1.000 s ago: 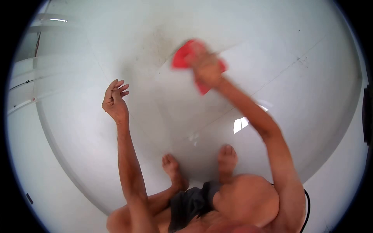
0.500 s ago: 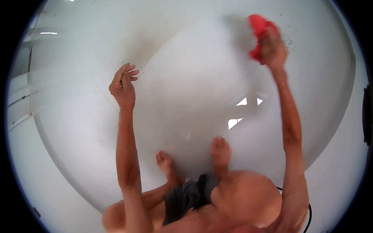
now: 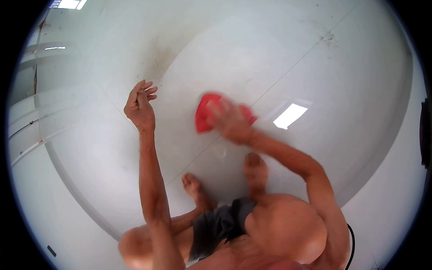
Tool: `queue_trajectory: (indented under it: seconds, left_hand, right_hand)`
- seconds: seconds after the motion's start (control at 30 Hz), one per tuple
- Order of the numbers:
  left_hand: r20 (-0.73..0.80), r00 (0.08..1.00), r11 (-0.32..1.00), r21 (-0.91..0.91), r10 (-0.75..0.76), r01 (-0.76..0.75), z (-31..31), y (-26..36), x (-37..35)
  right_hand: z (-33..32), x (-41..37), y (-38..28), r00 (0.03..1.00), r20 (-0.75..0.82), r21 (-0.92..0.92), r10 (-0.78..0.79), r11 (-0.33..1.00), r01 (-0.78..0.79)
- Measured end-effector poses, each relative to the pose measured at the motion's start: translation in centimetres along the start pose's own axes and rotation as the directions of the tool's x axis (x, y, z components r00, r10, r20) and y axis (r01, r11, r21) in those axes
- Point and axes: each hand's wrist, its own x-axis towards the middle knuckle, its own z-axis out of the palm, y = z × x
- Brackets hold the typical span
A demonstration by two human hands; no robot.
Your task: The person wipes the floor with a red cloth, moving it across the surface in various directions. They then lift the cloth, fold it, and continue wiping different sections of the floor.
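At the middle of the frame, we press our right hand (image 3: 230, 122) on the red cloth (image 3: 205, 118), which lies on the glossy floor (image 3: 216, 54); the hand is blurred, so we cannot tell if its grip is closed. Our left hand (image 3: 141, 108), left of centre, holds nothing, its fingers loosely bent.

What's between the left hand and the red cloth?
Just pale, glossy floor between the left hand and the red cloth, per the head view.
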Motion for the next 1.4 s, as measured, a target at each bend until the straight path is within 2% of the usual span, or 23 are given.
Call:
queue_trajectory:
  seconds: [0.03, 0.07, 0.1, 0.13, 0.17, 0.2, 0.23, 0.27, 0.33, 0.37, 0.43, 0.47, 0.57, 0.6, 0.67, 0.77, 0.9, 1.0, 1.1, 1.17, 1.3, 1.37, 1.4]
  left_hand:
    - [0.002, 1.0, 1.0, 0.004, 0.009, -0.009, 0.0, 0.0, 0.1]
    - [0.003, 1.0, 1.0, 0.006, 0.018, -0.018, 0.1, 0.2, 0.3]
    - [0.004, 1.0, 1.0, 0.004, 0.027, -0.027, 0.2, 0.3, 0.4]
    - [0.001, 1.0, 1.0, 0.012, 0.02, -0.02, 0.3, 0.3, -0.3]
    - [-0.001, 1.0, 1.0, 0.012, 0.017, -0.017, 0.5, 0.5, -0.5]
    - [-0.002, 1.0, 1.0, 0.004, 0.018, -0.018, 0.7, 0.8, -0.6]
    - [0.01, 1.0, 1.0, -0.01, 0.026, -0.026, 1.0, 0.6, -0.6]
    - [0.026, 0.999, 0.999, -0.018, 0.034, -0.034, 0.7, 0.1, -0.9]
    - [0.031, 1.0, 0.999, -0.049, 0.002, 0.0, 0.3, 0.3, -1.1]
    - [0.049, 0.999, 0.999, -0.045, 0.007, -0.005, 0.3, 0.5, -0.8]
    - [0.097, 0.995, 1.0, -0.025, 0.008, -0.006, 0.1, 1.0, -0.7]
    - [0.1, 0.995, 1.0, -0.026, 0.005, -0.002, 0.1, 1.0, -0.5]
    - [0.101, 0.995, 1.0, -0.017, 0.013, -0.012, 0.1, 1.6, -1.1]
    - [0.103, 0.994, 0.999, -0.026, 0.028, -0.026, 0.1, 1.3, -1.0]
    - [0.074, 0.997, 0.999, -0.053, 0.015, -0.011, 1.1, 3.0, -1.6]
    - [0.1, 0.995, 0.998, -0.063, -0.026, 0.033, 1.7, 4.1, -2.0]
    - [0.109, 0.994, 0.99, -0.138, 0.013, 0.002, 2.0, 4.8, -2.3]
    - [0.128, 0.991, 0.992, -0.124, 0.039, -0.023, 1.6, 6.4, -2.8]
    - [0.146, 0.988, 0.994, -0.108, 0.049, -0.033, 0.9, 8.3, -3.3]
    - [0.16, 0.986, 0.993, -0.113, 0.044, -0.026, 0.6, 9.4, -4.0]
    - [0.167, 0.985, 0.996, -0.088, 0.032, -0.018, 0.9, 10.9, -5.5]
    - [0.168, 0.985, 0.997, -0.075, 0.023, -0.01, 1.4, 11.5, -6.3]
    - [0.172, 0.985, 0.997, -0.074, 0.022, -0.009, 1.6, 11.6, -6.4]
  right_hand:
    - [-0.4, -0.2, 4.0, 0.999, -0.026, -0.096, 0.045, 0.994, -0.048]
    - [-0.4, -0.4, 8.8, 0.966, 0.0, -0.096, 0.258, 0.962, -0.257]
    - [-3.4, -0.2, 13.9, 0.946, 0.01, -0.278, 0.324, 0.91, -0.309]
    - [-5.6, -1.2, 19.1, 0.936, -0.069, -0.443, 0.346, 0.83, -0.34]
    - [-9.2, -0.8, 23.1, 0.873, -0.199, -0.456, 0.444, 0.747, -0.484]
    - [-11.7, -1.5, 27.6, 0.84, -0.3, -0.597, 0.451, 0.598, -0.535]
    - [-14.8, -1.3, 30.7, 0.711, -0.27, -0.61, 0.649, 0.456, -0.648]
    - [-17.4, -0.9, 32.8, 0.552, -0.282, -0.506, 0.785, 0.367, -0.78]
    - [-21.7, 0.2, 33.3, 0.492, -0.517, -0.26, 0.701, 0.419, -0.87]
    - [-23.5, 1.1, 33.2, 0.433, -0.616, -0.129, 0.659, 0.457, -0.88]
    - [-26.9, 0.5, 30.8, 0.367, -0.608, 0.178, 0.704, 0.571, -0.801]
    - [-28.9, 1.2, 28.0, 0.208, -0.527, 0.499, 0.824, 0.499, -0.709]
    - [-28.8, -6.0, 32.7, 0.258, -0.356, 0.703, 0.898, 0.439, -0.56]
    - [-28.2, -8.8, 34.6, 0.238, -0.21, 0.657, 0.948, 0.318, -0.683]
    - [-31.0, -10.8, 35.0, 0.189, -0.075, 0.607, 0.979, 0.196, -0.77]
    - [-32.4, -13.1, 30.3, 0.102, 0.012, 0.692, 0.995, 0.065, -0.719]
    - [-31.7, -13.9, 23.9, 0.045, 0.062, 0.851, 0.997, -0.029, -0.525]
    - [-31.8, -13.0, 21.2, 0.029, 0.059, 0.935, 0.998, -0.045, -0.352]
    - [-32.4, -10.7, 21.3, 0.019, 0.006, 0.984, 1.0, -0.003, -0.178]
    - [-32.2, -9.0, 22.3, 0.053, -0.034, 0.99, 0.998, 0.041, -0.136]
    - [-29.0, -9.8, 20.2, 0.275, -0.083, 0.963, 0.958, 0.148, -0.225]
    - [-24.8, -7.3, 14.9, 0.317, -0.116, 0.883, 0.941, 0.243, -0.4]
    - [-21.9, -6.7, 12.3, 0.335, -0.013, 0.827, 0.942, 0.199, -0.527]
